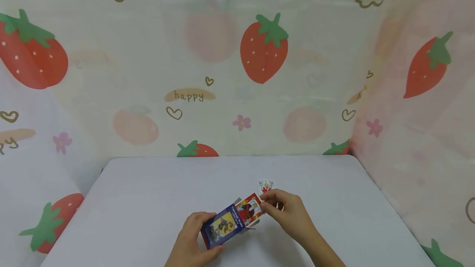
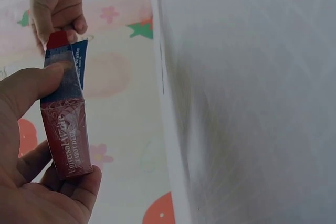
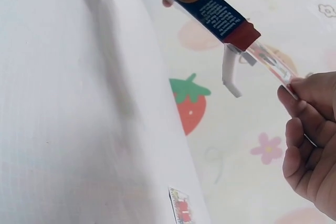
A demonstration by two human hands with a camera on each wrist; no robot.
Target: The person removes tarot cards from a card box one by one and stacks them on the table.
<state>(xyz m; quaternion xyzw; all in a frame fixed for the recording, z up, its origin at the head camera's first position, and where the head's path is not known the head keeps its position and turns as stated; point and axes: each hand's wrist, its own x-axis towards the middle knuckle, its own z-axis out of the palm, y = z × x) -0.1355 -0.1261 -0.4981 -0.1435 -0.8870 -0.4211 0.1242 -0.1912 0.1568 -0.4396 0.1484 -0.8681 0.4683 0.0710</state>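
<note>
My left hand (image 1: 190, 238) grips a blue and red tarot card box (image 1: 222, 228), tilted up to the right above the white table. In the left wrist view, the thumb presses one face of the box (image 2: 66, 137) and fingers curl under its red end, lettered "Universal Waite". From the open end sticks out a red-bordered picture card (image 1: 249, 209), still partly inside the box. Thumb and forefinger of my right hand (image 1: 293, 215) pinch the outer end of this card. A white flap (image 3: 230, 72) hangs folded from the box mouth in the right wrist view.
Another small picture card (image 1: 266, 184) lies on the white table (image 1: 156, 193), just behind my right hand and partly hidden by it. Strawberry-print sheets (image 1: 222, 69) enclose the table at the back and both sides.
</note>
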